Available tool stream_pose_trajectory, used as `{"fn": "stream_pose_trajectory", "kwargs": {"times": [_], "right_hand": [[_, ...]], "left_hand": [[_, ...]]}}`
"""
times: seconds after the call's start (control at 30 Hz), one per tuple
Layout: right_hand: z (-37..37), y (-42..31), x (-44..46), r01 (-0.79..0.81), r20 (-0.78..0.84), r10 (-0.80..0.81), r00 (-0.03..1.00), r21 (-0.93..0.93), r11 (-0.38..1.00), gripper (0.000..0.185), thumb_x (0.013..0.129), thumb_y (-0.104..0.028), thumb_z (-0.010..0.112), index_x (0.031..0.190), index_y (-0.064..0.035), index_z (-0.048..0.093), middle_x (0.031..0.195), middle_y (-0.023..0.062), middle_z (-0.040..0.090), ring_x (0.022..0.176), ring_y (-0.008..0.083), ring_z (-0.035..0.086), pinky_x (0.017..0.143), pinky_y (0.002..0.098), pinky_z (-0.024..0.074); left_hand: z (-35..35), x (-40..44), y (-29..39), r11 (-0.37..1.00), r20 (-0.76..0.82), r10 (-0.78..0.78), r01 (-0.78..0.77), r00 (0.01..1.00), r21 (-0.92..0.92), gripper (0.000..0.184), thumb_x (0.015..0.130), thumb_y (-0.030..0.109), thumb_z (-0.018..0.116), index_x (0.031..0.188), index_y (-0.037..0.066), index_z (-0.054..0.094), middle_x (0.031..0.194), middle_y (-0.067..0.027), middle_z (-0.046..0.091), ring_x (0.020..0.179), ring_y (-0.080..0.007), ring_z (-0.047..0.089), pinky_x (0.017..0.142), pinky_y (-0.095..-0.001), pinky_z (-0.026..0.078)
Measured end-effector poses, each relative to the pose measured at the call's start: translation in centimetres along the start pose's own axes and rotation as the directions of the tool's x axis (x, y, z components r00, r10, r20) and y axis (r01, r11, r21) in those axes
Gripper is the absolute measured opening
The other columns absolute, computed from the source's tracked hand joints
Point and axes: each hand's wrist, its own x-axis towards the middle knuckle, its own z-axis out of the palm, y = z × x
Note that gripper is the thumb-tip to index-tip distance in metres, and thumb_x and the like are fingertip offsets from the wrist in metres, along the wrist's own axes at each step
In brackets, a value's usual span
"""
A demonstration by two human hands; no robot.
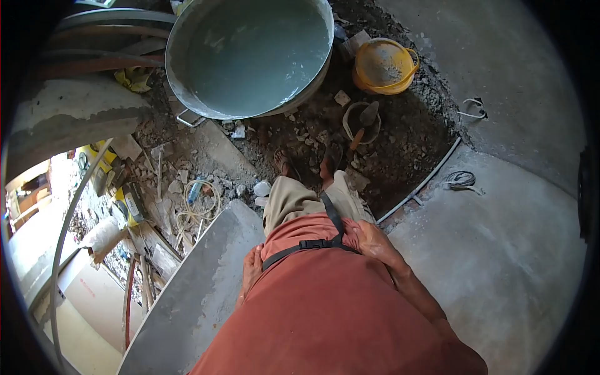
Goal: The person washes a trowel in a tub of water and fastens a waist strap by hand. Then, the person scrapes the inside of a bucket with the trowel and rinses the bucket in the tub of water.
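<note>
My left hand [252, 269] is at my left hip, its fingers curled against the side of the red shirt [325, 300]. At the right side of my waist, my right hand [374, 242] is closed on the shirt's lower edge, with some fingertips hidden in the folds. The cloth is creased between both hands. A black strap with a buckle [314, 244] crosses the shirt at the waist. Below are my beige trousers [294, 203] and my feet in the rubble.
Ahead stands a large metal tub [181, 94] of cloudy water. Right of it are a yellow bucket [359, 81] and a small bucket [348, 125] with a trowel [369, 115]. A conduit pipe [431, 176] edges the dug soil. Coiled cable [461, 180] lies on concrete; debris fills the left.
</note>
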Motion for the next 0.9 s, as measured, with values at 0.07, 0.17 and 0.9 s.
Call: {"fn": "stream_pose_trajectory", "kwargs": {"times": [0.07, 0.17, 0.9], "right_hand": [[0.0, -0.5, 0.3, 0.091, 0.006, -0.092, 0.996, 0.113, 0.989, 0.024, 0.099, -0.018, 0.045, 0.099, 0.0036, 0.055, 0.092, 0.0266, 0.061, 0.088, 0.0424, 0.059, 0.075, 0.0465, 0.0453], [-0.7, -2.2, 0.4, 0.073, 0.050, -0.094, 0.994, 0.320, 0.945, 0.028, 0.101, -0.017, 0.043, 0.112, 0.0045, 0.057, 0.101, 0.0182, 0.065, 0.093, 0.0280, 0.062, 0.083, 0.0359, 0.0469], [-2.8, -17.1, 5.4, 0.406, 0.301, -0.332, 0.894, -0.233, 0.884, 0.025, 0.088, -0.029, 0.069, 0.082, -0.0048, 0.065, 0.080, 0.0082, 0.061, 0.075, 0.0203, 0.059, 0.071, 0.0326, 0.0448]], "left_hand": [[-1.0, 0.0, 1.4, 0.997, 0.071, -0.040, 0.044, 0.997, -0.056, 0.042, 0.105, 0.034, 0.045, 0.109, -0.003, 0.064, 0.092, -0.0015, 0.067, 0.081, -0.0080, 0.055, 0.075, -0.0247, 0.046], [-1.3, -1.2, 6.9, 0.984, 0.137, -0.104, 0.121, 0.985, -0.127, 0.042, 0.105, 0.034, 0.044, 0.108, -0.003, 0.063, 0.090, -0.0006, 0.065, 0.080, -0.0085, 0.055, 0.074, -0.0250, 0.046], [-3.1, 3.8, 16.8, 0.676, 0.576, 0.470, -0.693, 0.668, 0.252, 0.035, 0.083, 0.032, 0.075, 0.105, 0.005, 0.073, 0.094, -0.0088, 0.063, 0.089, -0.0232, 0.061, 0.079, -0.0363, 0.049]]}}
